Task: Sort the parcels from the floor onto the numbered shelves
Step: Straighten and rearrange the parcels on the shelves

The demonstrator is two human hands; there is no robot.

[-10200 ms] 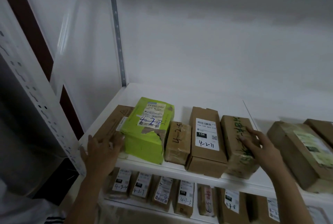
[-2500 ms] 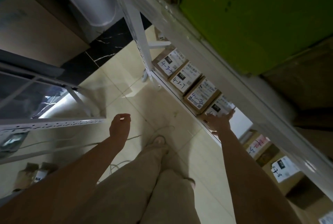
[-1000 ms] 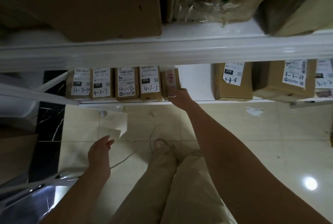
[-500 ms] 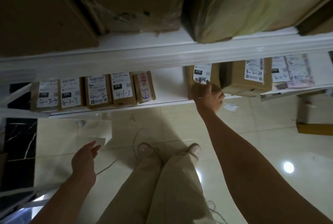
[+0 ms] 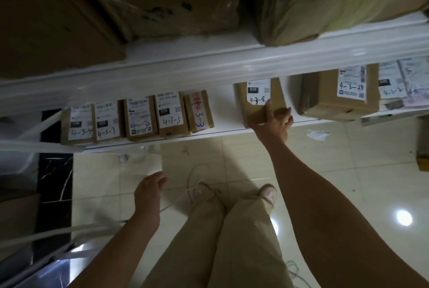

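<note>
Beige trousers point(image 5: 209, 241) at six o'clock, left hand point(image 5: 148, 191) hanging loose and empty at eight. Up at one o'clock, the right hand point(image 5: 271, 123) grips the 4-3-8 parcel point(image 5: 260, 99) on the white shelf point(image 5: 224, 111). Looks like row-tidying: next, slide it toward nine, beside the 4-3-3 parcel point(image 5: 199, 111).

Under my right hand point(image 5: 272, 123), the box point(image 5: 262, 111): matt brown cardboard, with a smooth white paper label point(image 5: 258, 90). The shelf point(image 5: 222, 131): smooth white with a slight sheen, looks like painted metal. The big parcel point(image 5: 325, 2) above: crinkled glossy plastic wrap. The floor point(image 5: 348, 162): polished cream tiles, mirror-bright. My trousers point(image 5: 232, 241): soft matt beige cloth.
</note>
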